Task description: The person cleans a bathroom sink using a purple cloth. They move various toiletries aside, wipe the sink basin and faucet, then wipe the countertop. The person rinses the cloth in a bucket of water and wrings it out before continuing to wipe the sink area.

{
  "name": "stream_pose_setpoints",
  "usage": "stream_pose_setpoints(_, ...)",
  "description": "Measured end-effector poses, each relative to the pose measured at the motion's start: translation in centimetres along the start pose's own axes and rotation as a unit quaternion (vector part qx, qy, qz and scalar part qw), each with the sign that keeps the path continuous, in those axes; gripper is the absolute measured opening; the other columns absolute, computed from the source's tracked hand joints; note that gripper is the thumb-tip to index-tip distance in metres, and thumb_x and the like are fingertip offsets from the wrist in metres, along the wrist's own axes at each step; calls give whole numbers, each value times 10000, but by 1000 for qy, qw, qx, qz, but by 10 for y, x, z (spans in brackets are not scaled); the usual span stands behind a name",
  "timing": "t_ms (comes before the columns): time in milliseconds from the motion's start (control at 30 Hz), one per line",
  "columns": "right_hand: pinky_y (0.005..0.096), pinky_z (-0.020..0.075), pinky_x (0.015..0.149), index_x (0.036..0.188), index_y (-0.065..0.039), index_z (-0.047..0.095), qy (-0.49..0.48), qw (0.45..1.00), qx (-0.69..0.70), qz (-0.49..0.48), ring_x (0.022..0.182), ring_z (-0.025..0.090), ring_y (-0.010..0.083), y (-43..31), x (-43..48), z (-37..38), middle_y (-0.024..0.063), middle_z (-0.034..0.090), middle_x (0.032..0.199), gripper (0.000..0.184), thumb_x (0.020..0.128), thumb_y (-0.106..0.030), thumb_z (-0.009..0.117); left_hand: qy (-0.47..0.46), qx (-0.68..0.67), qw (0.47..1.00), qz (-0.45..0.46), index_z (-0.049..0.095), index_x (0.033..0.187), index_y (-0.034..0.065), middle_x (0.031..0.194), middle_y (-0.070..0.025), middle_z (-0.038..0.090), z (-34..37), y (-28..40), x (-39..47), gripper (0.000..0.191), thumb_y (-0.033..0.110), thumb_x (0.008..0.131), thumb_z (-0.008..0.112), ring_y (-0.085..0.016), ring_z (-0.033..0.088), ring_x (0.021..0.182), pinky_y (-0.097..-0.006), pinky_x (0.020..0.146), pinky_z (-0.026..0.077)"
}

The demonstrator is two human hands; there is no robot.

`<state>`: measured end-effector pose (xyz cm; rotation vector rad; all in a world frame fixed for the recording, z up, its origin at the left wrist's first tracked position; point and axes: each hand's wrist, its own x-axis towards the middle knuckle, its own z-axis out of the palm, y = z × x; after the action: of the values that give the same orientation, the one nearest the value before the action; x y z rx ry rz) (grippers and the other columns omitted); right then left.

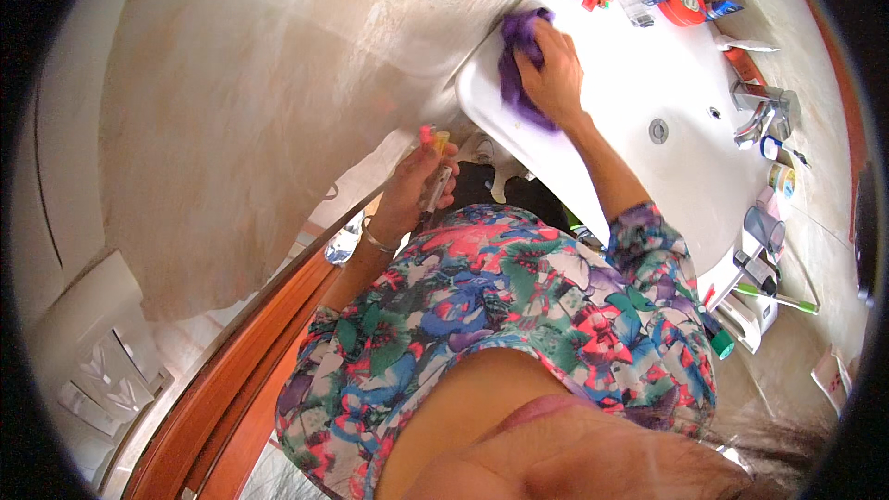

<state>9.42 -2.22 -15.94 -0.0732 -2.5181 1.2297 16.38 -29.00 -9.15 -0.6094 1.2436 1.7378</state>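
A purple cloth (517, 76) lies bunched under my right hand (555, 76), whose fingers press it onto the rim of the white washbasin (646, 173) near its upper left corner. Beside the basin, my left hand (420, 177) holds several small items together: one with a pink end (426, 133), one with a yellow end (440, 142) and a slim white and silver tube (437, 189). Their exact kinds are unclear. A metal faucet (757, 114) stands at the basin's right side, near the round drain (658, 130).
Toiletries crowd the basin's far end, among them a round red container (683, 0). Along the right edge stand a blue-grey cup (764, 226) and a green-handled toothbrush (778, 297). A wooden door frame (257, 347) runs at the lower left, beside a wall.
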Motion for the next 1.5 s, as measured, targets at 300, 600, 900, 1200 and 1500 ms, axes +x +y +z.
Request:
stream_pose_setpoints(300, 440, 520, 1003, 1156, -49, 711, -263, 950, 157, -67, 1124, 661, 358, -13, -57, -6, 143, 706, 1225, 539, 622, -2, 653, -155, -90, 984, -8, 558, 1324, 99, 1079, -73, 636, -8, 3, 6, 372, 368, 1068, 565, -185, 615, 856, -347, 667, 519)
stream_pose_setpoints(600, 474, 487, 993, 1168, -18, 659, -90, 992, -30, -78, 1151, 617, 372, -2, -15, 19, 152, 675, 1216, 498, 686, -122, 729, -109, -49, 992, 33, 489, 1468, 73, 1088, -70, 634, -4, 24, 9, 504, 346, 1056, 584, -157, 619, 873, -292, 647, 521)
stream_pose_setpoints(900, 421, 519, 756, 874, -58, 709, -295, 952, 60, -61, 844, 648, 294, 26, -115, -82, 83, 695, 905, 352, 543, -180, 708, 21, 423, 825, 374, 656, 1306, 89, 888, -18, 652, 69, 68, 135, 406, 325, 979, 708, -181, 641, 778, -347, 640, 525)
stream_pose_setpoints(1200, 416, 551, 872, 1115, -109, 697, -125, 986, 43, -104, 954, 652, 293, 8, -65, -57, 95, 701, 1140, 460, 666, -153, 786, 174, 629, 450, 609, 581, 1186, 63, 1083, -195, 590, 119, 66, 236, 326, 272, 942, 638, -402, 575, 942, -506, 835, 497)
stream_pose_setpoints(1500, 421, 547, 806, 904, -93, 738, -211, 976, 55, -5, 931, 660, 289, 12, -137, -93, 67, 719, 1037, 358, 550, -133, 769, 158, 655, 460, 578, 590, 1179, 66, 1198, -202, 591, 139, 70, 212, 434, 291, 844, 751, -396, 528, 1165, -509, 980, 441)
